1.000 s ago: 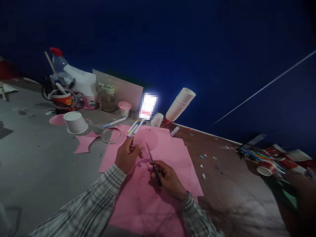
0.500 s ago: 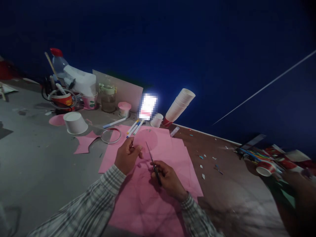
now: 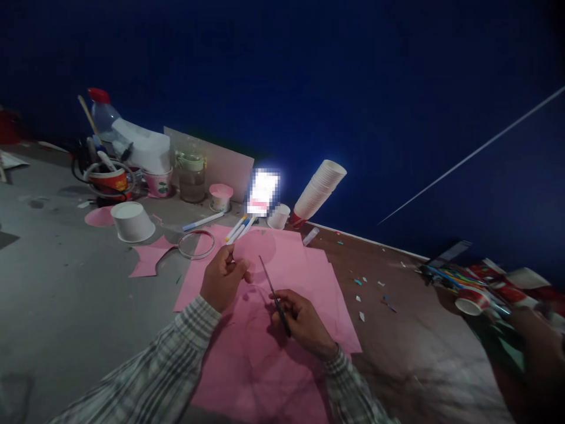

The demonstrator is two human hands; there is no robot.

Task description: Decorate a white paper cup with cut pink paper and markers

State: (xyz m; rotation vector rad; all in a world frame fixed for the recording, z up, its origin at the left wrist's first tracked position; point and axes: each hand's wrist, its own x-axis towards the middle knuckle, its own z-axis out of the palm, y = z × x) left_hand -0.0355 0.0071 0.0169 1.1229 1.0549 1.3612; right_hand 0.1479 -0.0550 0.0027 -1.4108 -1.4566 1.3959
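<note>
A round pink paper piece (image 3: 259, 246) is pinched at its lower left edge between the thumb and fingers of my left hand (image 3: 224, 277). My right hand (image 3: 300, 318) is wrapped round the dark handles of scissors (image 3: 269, 280). Their thin blades point up and away, over the round piece's lower part; I cannot tell whether they touch it. Pink paper sheets (image 3: 318, 306) lie spread beneath both hands. Left of them are a metal ring (image 3: 196, 257) and a pink offcut with curved edges (image 3: 152, 256).
Markers (image 3: 236, 228) and a bright phone (image 3: 263, 193) stand ahead, beside a tall leaning cup stack (image 3: 320, 188). An upturned white cup (image 3: 132, 222) and a glass jar (image 3: 191, 176) are left. Paper scraps (image 3: 362, 317) dot the right side, near another person's blurred hand (image 3: 529, 330).
The view has shifted slightly. Both hands keep their holds, and the scissors and the round paper piece stay in nearly the same place.
</note>
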